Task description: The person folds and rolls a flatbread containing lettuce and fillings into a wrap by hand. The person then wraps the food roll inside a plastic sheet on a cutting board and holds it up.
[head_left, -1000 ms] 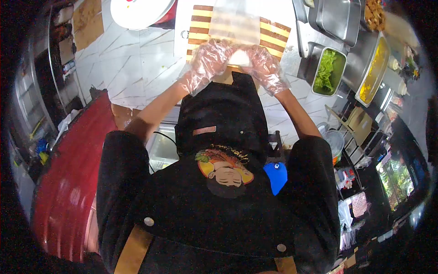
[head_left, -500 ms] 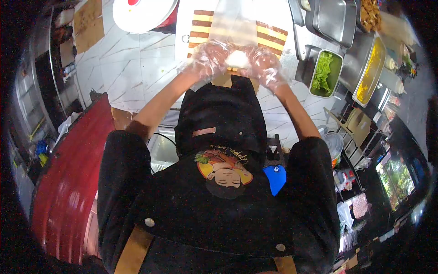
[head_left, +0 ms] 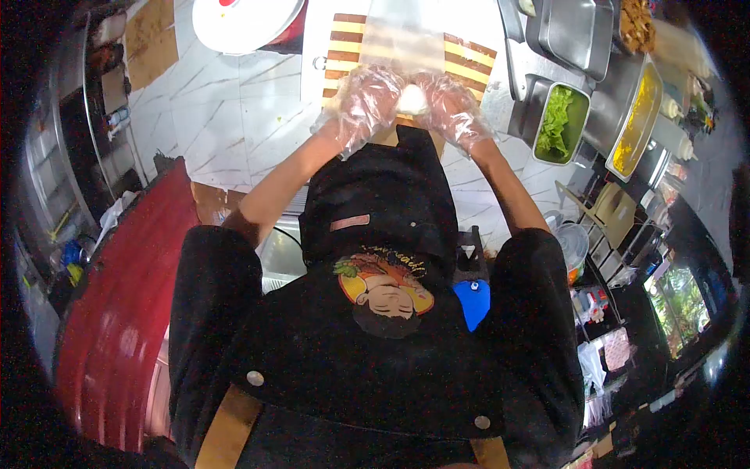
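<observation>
My left hand (head_left: 366, 102) and my right hand (head_left: 451, 109) both wear clear plastic gloves. Their fingers curl inward around a small white bundle (head_left: 412, 99), one hand on each side. What the bundle contains is hidden. Beyond it a pale translucent sheet (head_left: 403, 47) stretches away over a cutting board (head_left: 344, 45) with brown and yellow stripes. Both hands are over the near edge of the board, close to my black apron (head_left: 375, 187).
To the right are a metal pan of lettuce (head_left: 555, 125), a long pan with yellow food (head_left: 631, 117), and a knife (head_left: 512, 66). A white round lid (head_left: 250, 27) lies at upper left. A red surface (head_left: 133, 305) stands to my left.
Both hands remain around the white bundle. The left hand has shifted slightly to the right and its wrist has turned a little; the right fingers have also shifted slightly.
</observation>
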The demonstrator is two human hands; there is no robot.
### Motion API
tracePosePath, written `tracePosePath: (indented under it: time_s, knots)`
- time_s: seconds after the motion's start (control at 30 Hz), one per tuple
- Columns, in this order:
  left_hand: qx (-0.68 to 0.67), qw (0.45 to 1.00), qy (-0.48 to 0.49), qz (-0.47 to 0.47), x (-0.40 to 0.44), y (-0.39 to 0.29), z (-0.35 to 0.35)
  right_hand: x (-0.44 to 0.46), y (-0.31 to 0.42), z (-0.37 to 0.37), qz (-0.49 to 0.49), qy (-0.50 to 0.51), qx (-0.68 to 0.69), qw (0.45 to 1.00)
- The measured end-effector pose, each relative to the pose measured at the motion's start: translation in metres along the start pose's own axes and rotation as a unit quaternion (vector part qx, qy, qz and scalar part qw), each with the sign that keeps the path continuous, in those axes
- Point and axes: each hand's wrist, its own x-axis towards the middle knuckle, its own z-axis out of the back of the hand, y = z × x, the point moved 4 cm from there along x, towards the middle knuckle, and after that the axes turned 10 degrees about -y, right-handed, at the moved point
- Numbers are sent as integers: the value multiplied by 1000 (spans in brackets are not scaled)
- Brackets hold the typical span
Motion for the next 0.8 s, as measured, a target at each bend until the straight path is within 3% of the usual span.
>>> tracePosePath:
  time_s: [0.13,0.23,0.3,0.33,0.43,0.53,0.63,0.73,0.77,0.8]
  knots:
    - [-57,996,61,9,-2,10,-12,-9,6,-27,8,-57,-101,993]
    - [-56,995,81,-4,-3,12,-10,-8,-15,-50,78,-81,-41,993]
    - [-61,994,90,7,-6,16,-13,-2,-9,-39,25,14,-61,998]
    - [-28,998,47,11,-7,11,-6,3,-3,-28,-1,61,-71,996]
    - [43,997,-66,14,-15,-12,8,1,2,-10,9,26,-32,999]
    - [67,988,-139,-19,-21,-13,4,9,2,-8,2,84,-21,996]
    - [42,995,76,52,-10,1,-25,-5,3,-6,81,-48,-36,995]
    - [45,999,-20,-22,-2,6,-15,-15,13,-11,61,-143,-132,979]
    - [44,997,-50,-47,-1,6,-12,-13,10,-15,50,-93,-125,987]
    - [29,999,4,-40,1,9,-13,-11,9,-14,39,-44,-118,991]
